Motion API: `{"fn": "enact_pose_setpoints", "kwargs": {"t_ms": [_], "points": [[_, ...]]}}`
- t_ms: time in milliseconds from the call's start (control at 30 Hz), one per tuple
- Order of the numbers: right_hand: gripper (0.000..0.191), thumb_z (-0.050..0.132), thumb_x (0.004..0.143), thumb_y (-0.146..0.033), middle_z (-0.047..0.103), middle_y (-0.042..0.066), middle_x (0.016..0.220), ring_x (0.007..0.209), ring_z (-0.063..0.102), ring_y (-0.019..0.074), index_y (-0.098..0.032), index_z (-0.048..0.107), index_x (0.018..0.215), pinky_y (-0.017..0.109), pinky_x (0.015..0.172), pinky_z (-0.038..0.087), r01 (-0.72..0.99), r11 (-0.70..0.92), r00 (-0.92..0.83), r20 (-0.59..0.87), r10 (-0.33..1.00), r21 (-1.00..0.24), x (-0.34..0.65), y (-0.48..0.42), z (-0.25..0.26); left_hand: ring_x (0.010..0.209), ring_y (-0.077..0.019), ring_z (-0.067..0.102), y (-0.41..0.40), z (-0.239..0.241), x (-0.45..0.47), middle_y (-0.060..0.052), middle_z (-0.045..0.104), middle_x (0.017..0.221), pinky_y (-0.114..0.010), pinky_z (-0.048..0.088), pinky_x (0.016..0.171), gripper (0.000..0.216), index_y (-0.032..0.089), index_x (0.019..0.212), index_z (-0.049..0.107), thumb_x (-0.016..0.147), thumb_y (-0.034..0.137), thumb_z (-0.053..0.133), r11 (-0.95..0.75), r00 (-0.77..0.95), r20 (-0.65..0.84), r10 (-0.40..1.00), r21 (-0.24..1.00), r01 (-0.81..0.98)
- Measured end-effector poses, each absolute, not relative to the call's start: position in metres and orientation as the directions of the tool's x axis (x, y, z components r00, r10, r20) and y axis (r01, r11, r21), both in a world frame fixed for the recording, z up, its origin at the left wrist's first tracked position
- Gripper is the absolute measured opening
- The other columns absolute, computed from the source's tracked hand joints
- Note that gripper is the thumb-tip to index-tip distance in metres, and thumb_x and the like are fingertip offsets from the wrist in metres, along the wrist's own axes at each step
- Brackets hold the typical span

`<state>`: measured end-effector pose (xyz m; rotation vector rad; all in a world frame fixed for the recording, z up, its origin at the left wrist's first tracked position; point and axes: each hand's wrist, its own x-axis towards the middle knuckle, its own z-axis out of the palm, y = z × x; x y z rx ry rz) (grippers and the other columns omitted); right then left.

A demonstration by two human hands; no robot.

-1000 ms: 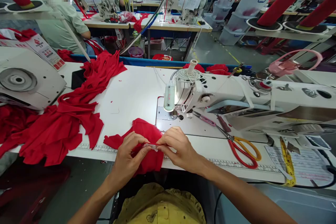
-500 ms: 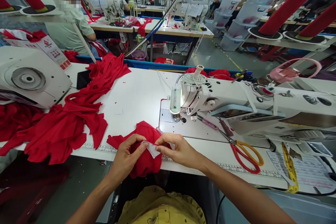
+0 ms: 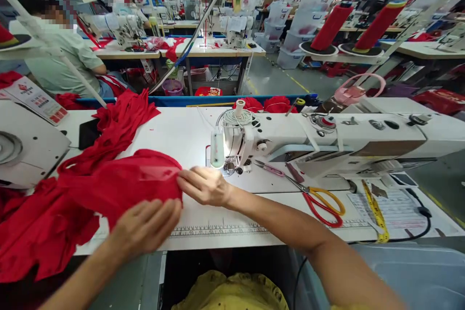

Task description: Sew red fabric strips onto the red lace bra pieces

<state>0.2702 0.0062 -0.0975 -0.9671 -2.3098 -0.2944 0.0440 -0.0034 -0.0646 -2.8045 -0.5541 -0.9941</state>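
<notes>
A piece of red fabric (image 3: 145, 177), blurred by motion, is spread out left of the sewing machine, over the table. My right hand (image 3: 205, 186) is closed on its right edge, with the fingertips pinched on the cloth. At the near edge of the same cloth is my left hand (image 3: 145, 227), its fingers together against the fabric and its thumb hidden; it is somewhat smeared. Just right of the cloth stands the sewing machine (image 3: 283, 135), its needle area close beyond my right hand. More red fabric pieces (image 3: 39, 232) lie heaped at the left, partly behind the held one.
Scissors (image 3: 323, 206) with red and orange handles lie under the machine arm. Right of them are a yellow tape measure (image 3: 374, 210) and a paper sheet (image 3: 399, 213). A ruler strip (image 3: 225, 230) runs along the front table edge. A co-worker (image 3: 61, 58) sits at the far left.
The red fabric has moved up and left from the table's front edge and is now spread out. Both hands moved left with it; the white label between them no longer shows. The view has shifted right.
</notes>
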Motion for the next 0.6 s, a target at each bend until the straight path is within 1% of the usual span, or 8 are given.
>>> {"fn": "enact_pose_setpoints", "kwargs": {"t_ms": [33, 67, 200, 300, 367, 433, 500, 600], "points": [[0.021, 0.046, 0.1, -0.016, 0.069, 0.008, 0.116, 0.077, 0.062, 0.0139, -0.023, 0.065, 0.106, 0.028, 0.053, 0.043, 0.673, 0.74, -0.611, 0.565, 0.555, 0.001, 0.288, 0.001, -0.109, 0.07, -0.0105, 0.061, -0.012, -0.079, 0.06, 0.001, 0.069, 0.086, -0.024, 0.046, 0.064, 0.023, 0.026, 0.113, 0.064, 0.095, 0.013, 0.056, -0.939, 0.769, 0.605, 0.205, -0.102, 0.33], [0.02, 0.047, 0.099, -0.016, 0.07, 0.008, 0.112, 0.075, 0.061, 0.0131, -0.023, 0.066, 0.102, 0.027, 0.05, 0.039, 0.657, 0.754, -0.642, 0.534, 0.55, 0.012, 0.305, -0.004, -0.119, 0.067, -0.0118, 0.06, -0.018, -0.092, 0.077, 0.0, 0.067, 0.081, -0.026, 0.044, 0.061, 0.024, 0.023, 0.11, 0.064, 0.096, 0.008, 0.052, -0.936, 0.786, 0.596, 0.165, -0.157, 0.316], [0.022, 0.046, 0.099, -0.013, 0.073, 0.005, 0.096, 0.073, 0.061, 0.0121, -0.023, 0.066, 0.097, 0.026, 0.05, 0.035, 0.659, 0.752, -0.666, 0.465, 0.583, 0.001, 0.355, -0.019, -0.137, 0.059, -0.015, 0.051, -0.03, -0.117, 0.137, 0.0, 0.057, 0.068, -0.032, 0.034, 0.053, 0.023, 0.017, 0.094, 0.062, 0.093, 0.001, 0.047, -0.908, 0.798, 0.572, 0.189, -0.208, 0.364], [0.024, 0.046, 0.099, -0.009, 0.073, 0.004, 0.1, 0.078, 0.062, 0.0124, -0.022, 0.066, 0.106, 0.024, 0.053, 0.039, 0.677, 0.735, -0.652, 0.448, 0.612, -0.018, 0.371, -0.031, -0.137, 0.061, -0.0174, 0.051, -0.027, -0.113, 0.155, -0.001, 0.055, 0.066, -0.033, 0.04, 0.059, 0.016, 0.017, 0.084, 0.06, 0.096, 0.015, 0.05, -0.944, 0.842, 0.491, 0.225, -0.106, 0.314], [0.026, 0.048, 0.099, -0.009, 0.073, 0.006, 0.109, 0.086, 0.063, 0.0143, -0.021, 0.065, 0.113, 0.024, 0.055, 0.041, 0.699, 0.715, -0.633, 0.448, 0.631, -0.02, 0.375, -0.038, -0.137, 0.074, -0.0207, 0.058, -0.019, -0.109, 0.157, -0.005, 0.063, 0.078, -0.037, 0.047, 0.071, 0.014, 0.016, 0.088, 0.061, 0.097, 0.023, 0.053, -0.966, 0.848, 0.476, 0.234, 0.016, 0.257], [0.029, 0.048, 0.098, -0.008, 0.072, 0.006, 0.118, 0.094, 0.063, 0.0164, -0.019, 0.064, 0.118, 0.024, 0.055, 0.042, 0.718, 0.695, -0.611, 0.452, 0.65, -0.029, 0.376, -0.044, -0.138, 0.094, -0.0239, 0.062, -0.008, -0.111, 0.154, -0.01, 0.068, 0.097, -0.041, 0.049, 0.085, 0.011, 0.015, 0.097, 0.062, 0.097, 0.019, 0.052, -0.967, 0.843, 0.474, 0.254, 0.107, 0.231], [0.033, 0.048, 0.096, -0.006, 0.071, 0.006, 0.121, 0.098, 0.063, 0.0176, -0.019, 0.064, 0.122, 0.024, 0.053, 0.042, 0.73, 0.68, -0.585, 0.455, 0.671, -0.064, 0.376, -0.048, -0.138, 0.108, -0.0242, 0.062, 0.003, -0.117, 0.151, -0.012, 0.068, 0.112, -0.042, 0.049, 0.093, 0.014, 0.015, 0.102, 0.062, 0.096, 0.012, 0.049, -0.96, 0.846, 0.455, 0.277, 0.16, 0.229], [0.033, 0.047, 0.095, -0.008, 0.071, 0.006, 0.122, 0.099, 0.064, 0.0183, -0.018, 0.065, 0.122, 0.025, 0.056, 0.046, 0.741, 0.655, -0.538, 0.453, 0.711, -0.147, 0.378, -0.051, -0.139, 0.115, -0.0244, 0.061, 0.01, -0.131, 0.146, -0.013, 0.066, 0.124, -0.045, 0.047, 0.099, 0.018, 0.015, 0.108, 0.061, 0.097, 0.01, 0.047, -0.942, 0.866, 0.378, 0.327, 0.202, 0.267]]}}
